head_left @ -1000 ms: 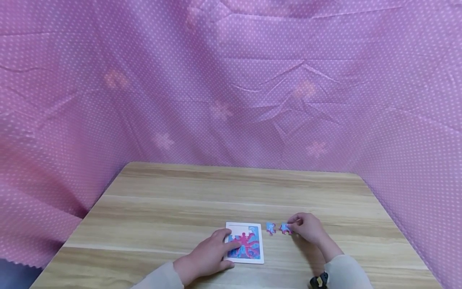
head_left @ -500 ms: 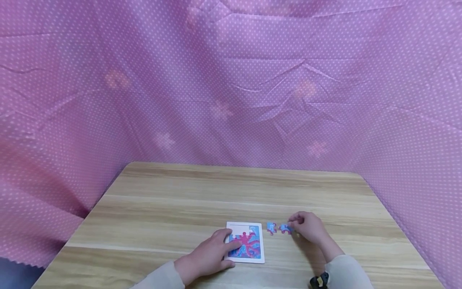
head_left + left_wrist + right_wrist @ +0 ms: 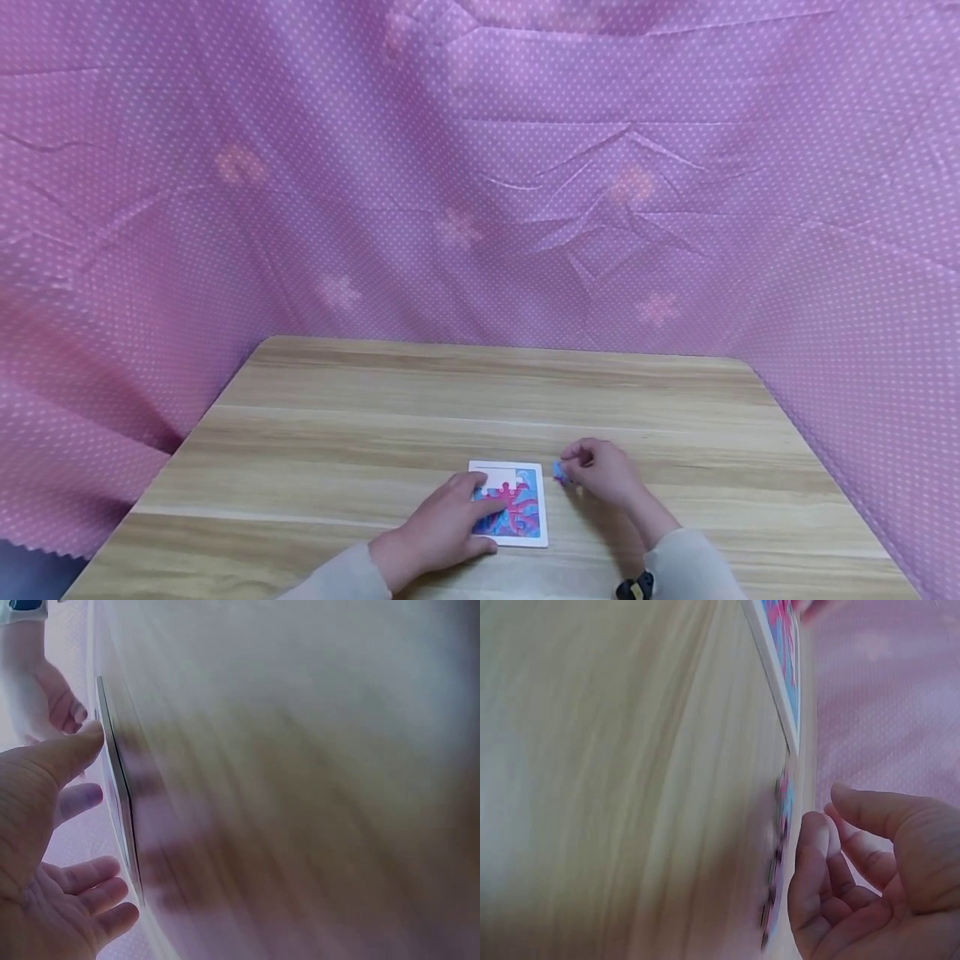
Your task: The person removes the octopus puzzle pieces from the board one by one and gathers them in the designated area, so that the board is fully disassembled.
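Two pieces seem ready for picking, so the loose right hand should pinch; the spread left hand touches the puzzle.

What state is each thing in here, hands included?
White-framed pink-and-blue jigsaw: lying flat on the light wood-grain table, partly filled, gap at the far left.
Bare left hand: resting on the jigsaw.
Bare right hand: fingers loosely bent.
Loose blue jigsaw pieces: outside the jigsaw, close to the right hand.
Black wristband: worn on the right wrist.
Pink dotted cloth: hanging, creased.
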The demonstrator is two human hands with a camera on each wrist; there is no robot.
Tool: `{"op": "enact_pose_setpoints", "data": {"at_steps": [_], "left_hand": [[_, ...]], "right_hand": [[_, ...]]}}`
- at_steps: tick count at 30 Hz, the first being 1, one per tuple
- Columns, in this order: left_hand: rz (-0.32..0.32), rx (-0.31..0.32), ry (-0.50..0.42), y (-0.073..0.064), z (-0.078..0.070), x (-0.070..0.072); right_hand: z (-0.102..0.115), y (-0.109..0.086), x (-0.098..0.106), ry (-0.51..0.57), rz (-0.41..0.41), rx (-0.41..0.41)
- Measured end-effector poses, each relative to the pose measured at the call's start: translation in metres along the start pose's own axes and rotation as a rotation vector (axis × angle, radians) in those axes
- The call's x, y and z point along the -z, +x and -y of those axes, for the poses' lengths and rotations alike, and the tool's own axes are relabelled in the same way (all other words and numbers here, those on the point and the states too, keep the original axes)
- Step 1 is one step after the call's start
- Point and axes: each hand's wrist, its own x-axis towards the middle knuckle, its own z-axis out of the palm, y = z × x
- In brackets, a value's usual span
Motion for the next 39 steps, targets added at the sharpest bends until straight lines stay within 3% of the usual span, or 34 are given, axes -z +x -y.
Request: {"op": "enact_pose_setpoints", "data": {"at_steps": [6, 16, 22, 33, 39], "left_hand": [[-0.058, -0.061, 0.030, 0.004, -0.003, -0.005], [-0.031, -0.056, 0.046, 0.010, -0.003, -0.006], [-0.049, -0.068, 0.050, 0.010, -0.002, -0.006], [-0.030, -0.052, 0.051, 0.011, -0.004, -0.005], [-0.008, -0.032, 0.031, 0.012, -0.005, -0.004]], "right_hand": [[0.013, 0.000, -0.011, 0.027, 0.085, 0.045], [0.025, 0.004, -0.025, 0.002, 0.193, 0.143], [0.028, 0.006, -0.031, -0.038, 0.243, 0.130], [0.033, 0.005, -0.032, -0.118, 0.272, 0.089], [0.033, 0.004, -0.034, -0.125, 0.254, 0.108]]}}
